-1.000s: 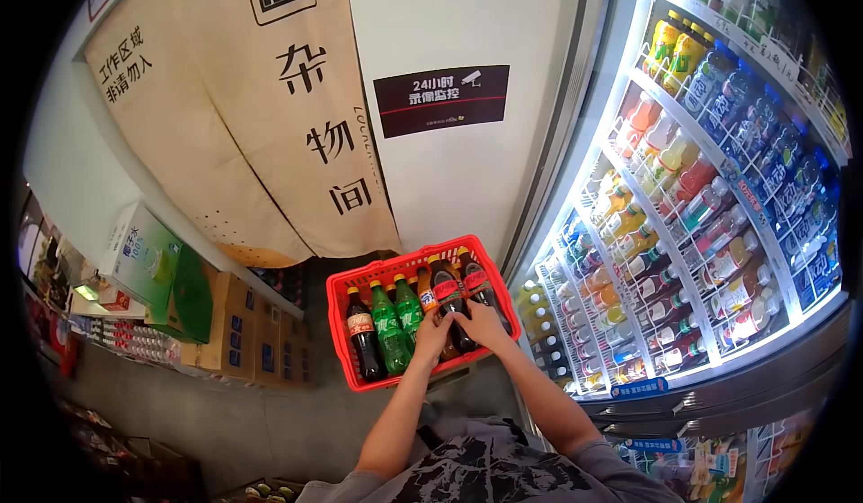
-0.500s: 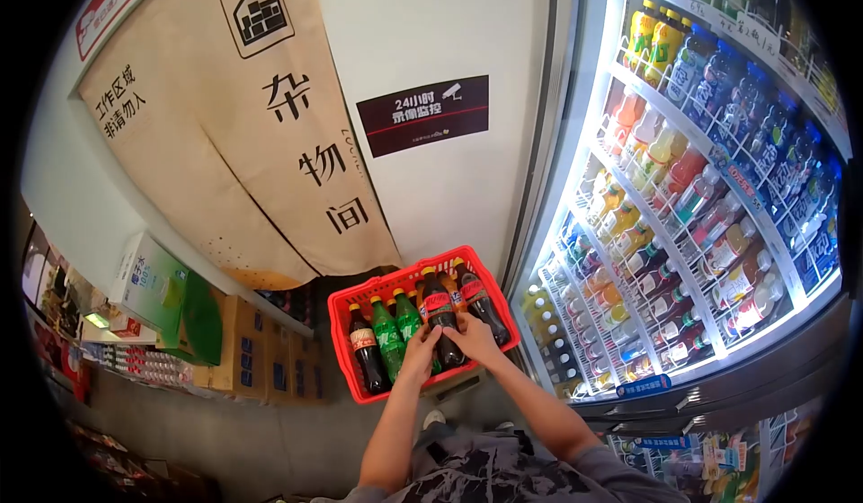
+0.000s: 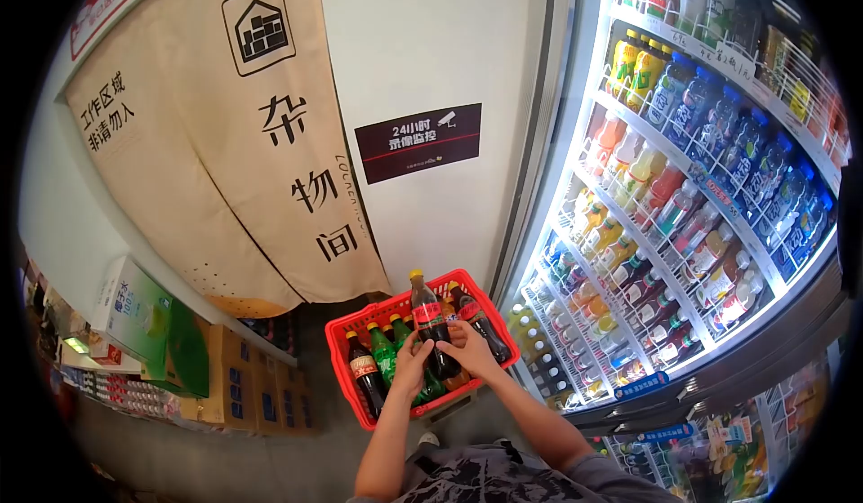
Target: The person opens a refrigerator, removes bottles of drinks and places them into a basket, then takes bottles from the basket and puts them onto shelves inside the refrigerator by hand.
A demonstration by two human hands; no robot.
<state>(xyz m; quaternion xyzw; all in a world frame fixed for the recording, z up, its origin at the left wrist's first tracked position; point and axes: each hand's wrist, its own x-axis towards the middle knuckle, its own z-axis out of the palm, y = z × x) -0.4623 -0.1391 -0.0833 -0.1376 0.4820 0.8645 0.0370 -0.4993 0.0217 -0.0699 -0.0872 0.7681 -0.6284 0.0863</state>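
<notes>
My left hand (image 3: 411, 365) and my right hand (image 3: 469, 350) both hold the lower part of a cola bottle (image 3: 428, 311) with a yellow cap and a red and black label. It is held over a red plastic basket (image 3: 338, 352), and clear space shows above the dark liquid. Inside the basket, another cola bottle (image 3: 365, 375) stands at the left. Beside that are green soda bottles (image 3: 384, 353), partly covered by my left hand. A dark cola bottle (image 3: 484, 325) leans at the right end, and an orange bottle (image 3: 449, 311) shows behind my right hand.
To the right, a lit drinks fridge (image 3: 665, 188) holds rows of bottles on wire shelves. A beige door curtain (image 3: 207, 161) hangs ahead, beside a white wall (image 3: 431, 233). Cardboard boxes (image 3: 243, 377) and a green and white carton (image 3: 148, 319) are stacked on the left.
The cola bottle in my hands has been raised and shows more of its upper part above the basket. The view has shifted, so the basket sits slightly lower.
</notes>
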